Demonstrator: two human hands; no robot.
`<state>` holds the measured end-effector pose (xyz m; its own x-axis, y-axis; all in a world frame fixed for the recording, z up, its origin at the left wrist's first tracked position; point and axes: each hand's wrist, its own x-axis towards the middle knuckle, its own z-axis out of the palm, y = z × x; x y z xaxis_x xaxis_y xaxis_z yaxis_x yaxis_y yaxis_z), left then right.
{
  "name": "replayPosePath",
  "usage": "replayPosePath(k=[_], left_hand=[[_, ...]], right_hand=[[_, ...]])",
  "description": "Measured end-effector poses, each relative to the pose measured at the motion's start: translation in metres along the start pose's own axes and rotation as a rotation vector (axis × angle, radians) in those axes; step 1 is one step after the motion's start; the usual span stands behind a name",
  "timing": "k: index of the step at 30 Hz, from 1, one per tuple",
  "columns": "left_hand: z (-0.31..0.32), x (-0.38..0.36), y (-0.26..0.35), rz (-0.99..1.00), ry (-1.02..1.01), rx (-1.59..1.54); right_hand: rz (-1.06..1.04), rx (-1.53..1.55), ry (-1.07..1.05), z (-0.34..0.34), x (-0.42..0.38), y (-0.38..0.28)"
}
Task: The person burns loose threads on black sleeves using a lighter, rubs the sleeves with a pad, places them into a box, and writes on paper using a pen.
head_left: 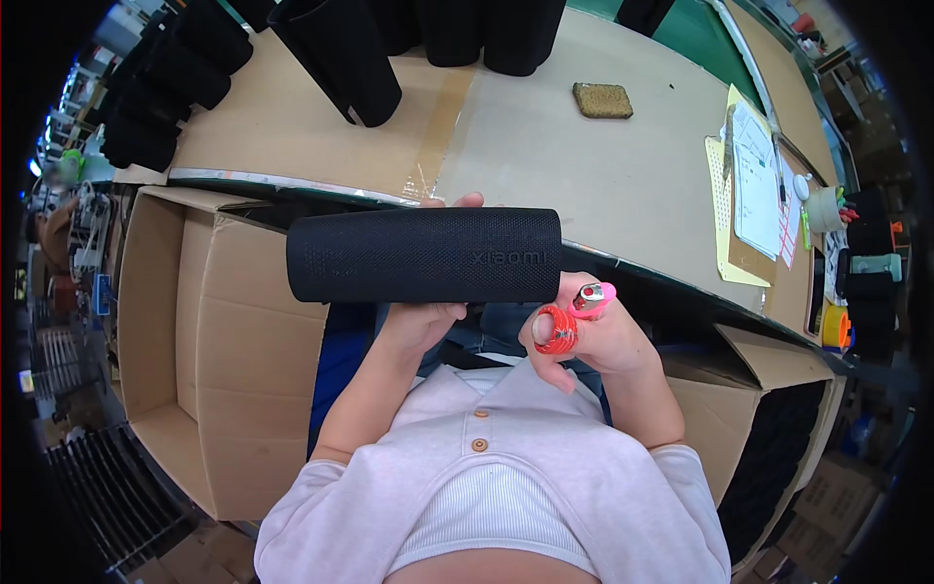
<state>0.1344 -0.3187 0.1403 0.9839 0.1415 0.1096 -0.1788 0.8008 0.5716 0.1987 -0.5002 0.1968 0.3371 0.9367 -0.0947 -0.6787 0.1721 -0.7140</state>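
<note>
A black mesh cylinder [418, 255] with "xiaomi" on its side lies level in front of my body. My left hand [425, 324] is closed round its middle, thumb below and fingertips showing above. At the cylinder's right end is my right hand [613, 336], its fingers curled round a small pink object [595, 299] with a silver metal end. A red patterned band [558, 331] is wrapped round the right thumb. Whether the right fingers touch the cylinder is hard to tell.
More black cylinders [336, 58] stand at the back left of the table [545, 161]. A brown block [603, 100] lies further back. Papers on a clipboard [754, 195] are at the right. Open cardboard boxes flank me, one at left [253, 360], one at right [710, 423].
</note>
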Motion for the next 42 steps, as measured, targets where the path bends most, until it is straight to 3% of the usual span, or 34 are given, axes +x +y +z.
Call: replayPosePath(k=[20, 24, 29, 30, 34, 39, 42], left_hand=[[-0.008, 0.0, 0.002, -0.008, 0.015, -0.016], [-0.018, 0.01, 0.012, 0.052, -0.175, 0.19], [-0.031, 0.022, 0.032, 0.012, -0.417, 0.436], [-0.027, 0.02, 0.032, 0.014, -0.414, 0.44], [0.006, 0.006, 0.015, 0.088, 0.005, 0.109], [0.007, 0.001, 0.012, 0.085, 0.045, 0.339], [0.007, -0.003, 0.018, 0.038, 0.041, 0.331]], right_hand=[[0.011, 0.046, 0.036, 0.005, 0.005, -0.004], [-0.023, -0.427, 0.005, -0.006, 0.001, -0.017], [0.026, -0.466, 0.125, -0.012, 0.009, -0.018], [0.027, -0.465, 0.119, -0.011, 0.011, -0.014], [-0.085, -0.42, 0.304, -0.003, 0.017, 0.01], [-0.027, -0.234, 0.254, -0.011, 0.017, 0.019], [-0.046, -0.323, 0.298, -0.004, 0.015, 0.022]])
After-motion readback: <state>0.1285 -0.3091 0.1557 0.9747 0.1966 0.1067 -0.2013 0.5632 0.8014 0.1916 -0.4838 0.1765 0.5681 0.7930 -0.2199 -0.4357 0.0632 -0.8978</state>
